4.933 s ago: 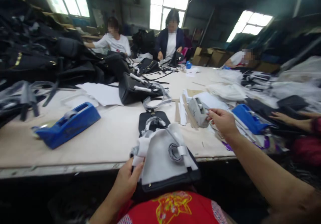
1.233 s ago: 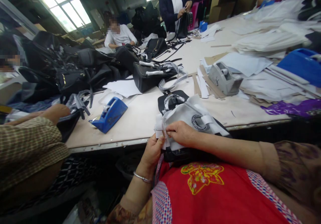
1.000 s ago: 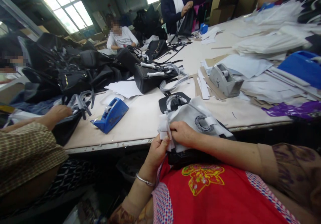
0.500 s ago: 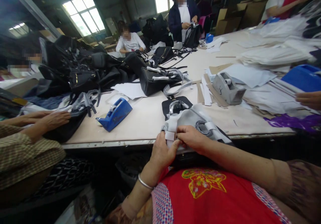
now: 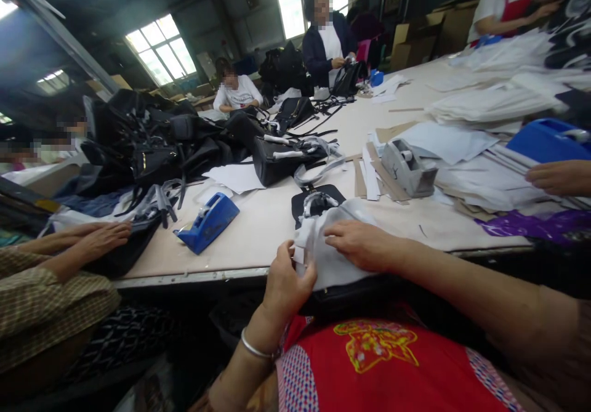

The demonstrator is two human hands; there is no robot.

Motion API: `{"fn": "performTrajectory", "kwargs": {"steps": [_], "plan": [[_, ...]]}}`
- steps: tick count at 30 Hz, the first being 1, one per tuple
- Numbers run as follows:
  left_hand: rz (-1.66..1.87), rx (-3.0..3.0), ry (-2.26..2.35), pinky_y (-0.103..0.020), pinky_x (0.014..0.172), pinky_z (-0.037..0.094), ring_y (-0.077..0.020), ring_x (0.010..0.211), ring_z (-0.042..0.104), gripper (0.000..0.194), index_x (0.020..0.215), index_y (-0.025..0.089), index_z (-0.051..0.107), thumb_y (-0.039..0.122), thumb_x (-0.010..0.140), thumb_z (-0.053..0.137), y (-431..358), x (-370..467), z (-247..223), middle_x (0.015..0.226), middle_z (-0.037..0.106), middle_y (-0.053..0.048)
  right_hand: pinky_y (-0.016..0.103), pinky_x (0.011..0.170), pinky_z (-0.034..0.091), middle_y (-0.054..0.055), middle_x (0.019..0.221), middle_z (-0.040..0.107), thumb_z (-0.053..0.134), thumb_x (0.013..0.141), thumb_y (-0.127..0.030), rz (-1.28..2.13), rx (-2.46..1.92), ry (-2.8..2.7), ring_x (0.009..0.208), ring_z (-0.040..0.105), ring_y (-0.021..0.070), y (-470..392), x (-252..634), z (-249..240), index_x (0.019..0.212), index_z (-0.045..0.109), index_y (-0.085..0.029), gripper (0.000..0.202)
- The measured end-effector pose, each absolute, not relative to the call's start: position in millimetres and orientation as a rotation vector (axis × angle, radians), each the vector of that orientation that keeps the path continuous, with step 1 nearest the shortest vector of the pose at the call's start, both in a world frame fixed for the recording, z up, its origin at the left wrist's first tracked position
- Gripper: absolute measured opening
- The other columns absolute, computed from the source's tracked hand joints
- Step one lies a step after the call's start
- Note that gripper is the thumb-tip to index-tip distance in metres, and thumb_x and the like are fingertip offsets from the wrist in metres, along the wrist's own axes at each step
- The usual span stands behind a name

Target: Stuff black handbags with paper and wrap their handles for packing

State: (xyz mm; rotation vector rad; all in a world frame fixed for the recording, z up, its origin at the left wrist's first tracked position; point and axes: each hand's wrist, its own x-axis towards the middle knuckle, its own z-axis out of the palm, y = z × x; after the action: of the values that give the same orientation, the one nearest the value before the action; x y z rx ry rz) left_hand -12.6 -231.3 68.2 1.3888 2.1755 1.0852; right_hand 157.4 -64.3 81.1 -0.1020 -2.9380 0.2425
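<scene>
A black backpack lies at the table's front edge, against my red apron. A thin grey-white sheet covers its upper side. White wrapping strips stand at the sheet's left edge, and my left hand has its fingers and thumb curled round them. Stretched over the sheet, my right hand rests with its fingers fairly straight, holding nothing that I can see. The bag's black flap and wrapped handle lie just beyond.
A blue tape dispenser stands left, a grey one right, beside paper strips. Another black bag lies ahead; black bags are heaped at left. Co-workers' hands show at left and right.
My right hand has drawn away from the white strips and flattened onto the sheet. The coiled grey strap seen before is now hidden. My left hand stays at the strips.
</scene>
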Motion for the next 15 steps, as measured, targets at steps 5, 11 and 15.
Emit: {"fn": "performTrajectory", "kwargs": {"steps": [5, 11, 15], "plan": [[1.268, 1.049, 1.491, -0.036, 0.093, 0.05, -0.0252, 0.101, 0.067, 0.041, 0.118, 0.011, 0.06, 0.036, 0.085, 0.059, -223.7, -38.7, 61.5, 0.109, 0.072, -0.012, 0.04, 0.104, 0.04, 0.015, 0.149, 0.048, 0.051, 0.088, -0.012, 0.367, -0.081, -3.063, 0.13, 0.048, 0.0293, -49.4, 121.4, 67.0, 0.145, 0.05, -0.015, 0.057], [1.08, 0.963, 1.547, -0.035, 0.084, 0.05, -0.024, 0.087, 0.064, 0.043, 0.093, 0.011, 0.069, 0.051, 0.088, 0.055, -210.0, -51.6, 41.7, 0.09, 0.072, -0.009, 0.037, 0.093, 0.046, 0.018, 0.118, 0.065, 0.051, 0.087, -0.012, 0.286, -0.139, -3.183, 0.103, 0.059, 0.0276, -42.7, 90.6, 54.4, 0.119, 0.066, -0.01, 0.036], [0.992, 1.089, 2.12, -0.033, 0.073, 0.047, -0.0213, 0.074, 0.06, 0.046, 0.083, 0.013, 0.068, 0.058, 0.085, 0.059, -204.9, -46.2, 32.8, 0.074, 0.067, -0.005, 0.039, 0.088, 0.048, 0.019, 0.117, 0.063, 0.053, 0.087, -0.015, 0.269, -0.217, -3.173, 0.101, 0.06, 0.0298, -39.6, 75.4, 48.3, 0.115, 0.067, -0.009, 0.032]]}}
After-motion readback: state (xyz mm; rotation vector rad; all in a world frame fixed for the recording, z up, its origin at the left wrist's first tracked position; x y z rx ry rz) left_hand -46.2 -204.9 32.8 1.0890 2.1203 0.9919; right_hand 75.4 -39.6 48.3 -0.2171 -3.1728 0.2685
